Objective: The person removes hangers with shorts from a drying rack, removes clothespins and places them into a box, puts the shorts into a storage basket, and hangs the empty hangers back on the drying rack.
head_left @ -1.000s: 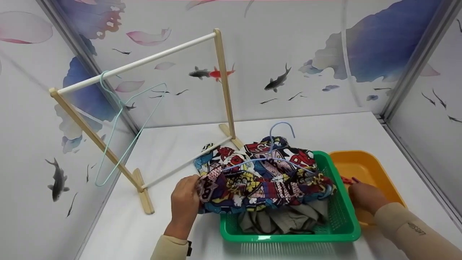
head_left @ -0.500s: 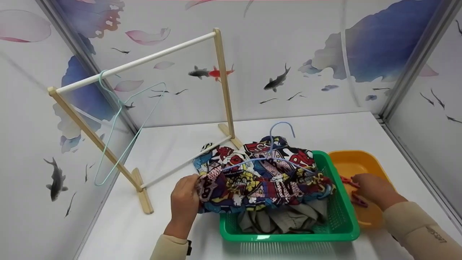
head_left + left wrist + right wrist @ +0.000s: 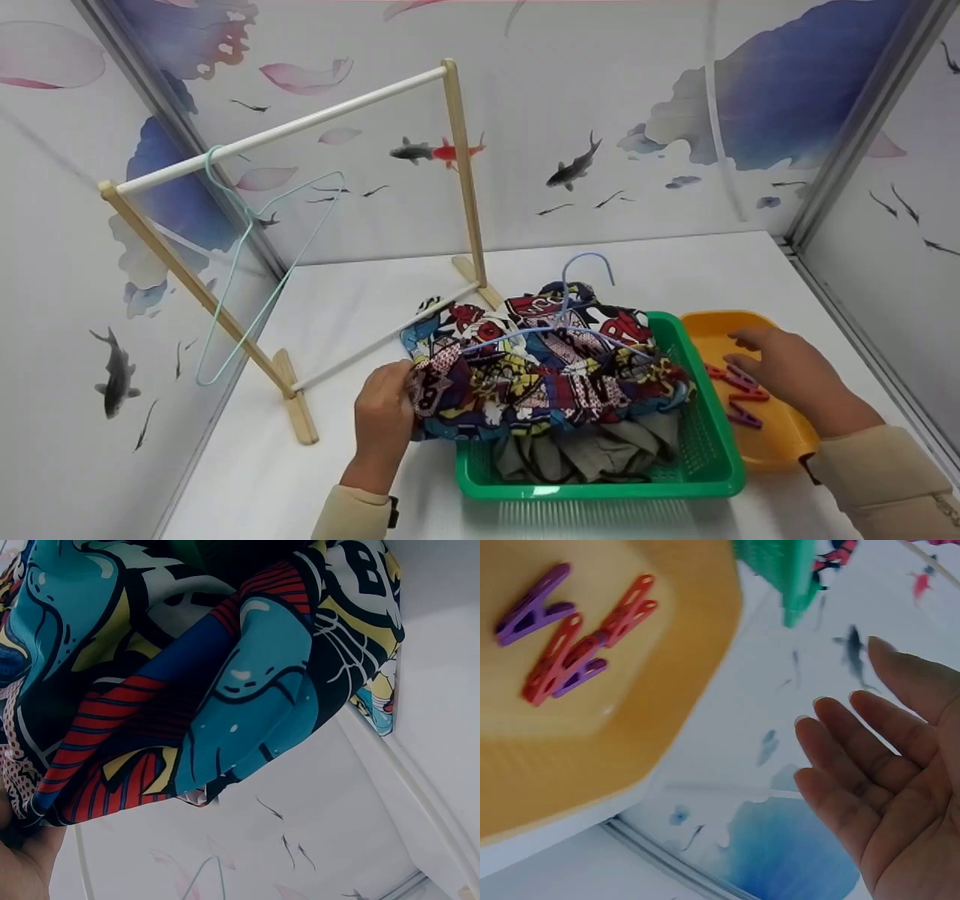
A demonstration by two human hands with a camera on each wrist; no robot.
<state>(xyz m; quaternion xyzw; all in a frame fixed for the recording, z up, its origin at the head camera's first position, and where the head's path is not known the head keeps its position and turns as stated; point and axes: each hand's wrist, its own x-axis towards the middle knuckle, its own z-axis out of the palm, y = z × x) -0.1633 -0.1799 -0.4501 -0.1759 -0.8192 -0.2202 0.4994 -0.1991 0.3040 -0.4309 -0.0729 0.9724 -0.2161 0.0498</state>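
Observation:
My left hand (image 3: 384, 405) grips the left end of a comic-print garment (image 3: 517, 397) with a gathered waistband, draped over the green basket (image 3: 600, 492). A blue wire hanger (image 3: 562, 300) lies on the garment, its hook upright toward the back. My right hand (image 3: 799, 379) is over the orange tub (image 3: 720, 321), fingers apart and holding nothing. Several red and purple clothespins lie in the tub; a red clothespin (image 3: 553, 660) and a purple clothespin (image 3: 534, 606) show in the right wrist view. In the left wrist view, the garment's underside (image 3: 247, 697) hangs in folds beside my thumb.
A wooden drying rack (image 3: 466, 172) with white rails stands at the back left. From its top rail hangs a bare mint hanger (image 3: 250, 214). Crumpled khaki cloth (image 3: 600, 450) lies in the basket under the printed garment. Printed wall panels (image 3: 517, 217) enclose the white table.
My right hand has opened and drawn up and back from the clothespins, which now lie in view in the tub. The left hand and garment stay put.

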